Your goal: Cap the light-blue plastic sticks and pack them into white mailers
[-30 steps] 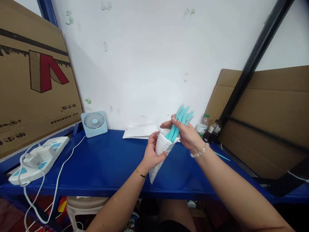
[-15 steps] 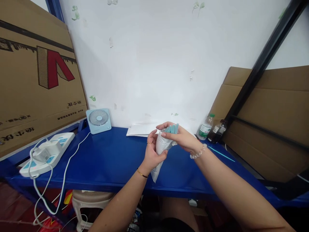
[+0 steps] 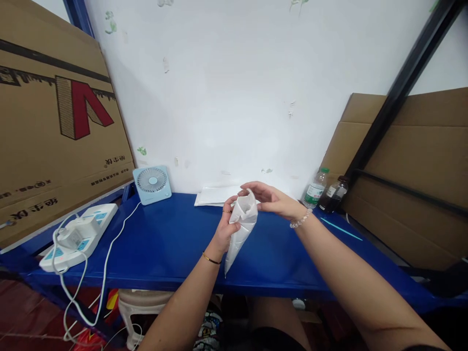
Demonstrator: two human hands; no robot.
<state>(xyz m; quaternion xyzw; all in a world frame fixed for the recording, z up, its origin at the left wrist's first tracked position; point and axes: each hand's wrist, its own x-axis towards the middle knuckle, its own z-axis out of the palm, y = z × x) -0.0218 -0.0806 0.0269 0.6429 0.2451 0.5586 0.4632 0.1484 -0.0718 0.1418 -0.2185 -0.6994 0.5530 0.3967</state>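
As the left hand [image 3: 222, 235] pinched a white cone [image 3: 240, 234], the right hand [image 3: 275, 201] curled at its right edge, grip unclear.

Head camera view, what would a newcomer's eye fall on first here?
Probably the white bag first, near the middle: the left hand holds it over the blue table, with the right hand at its open mouth. Next might come the bold red shape printed on the big cardboard box at far left, then the pale blue fan standing against the wall.
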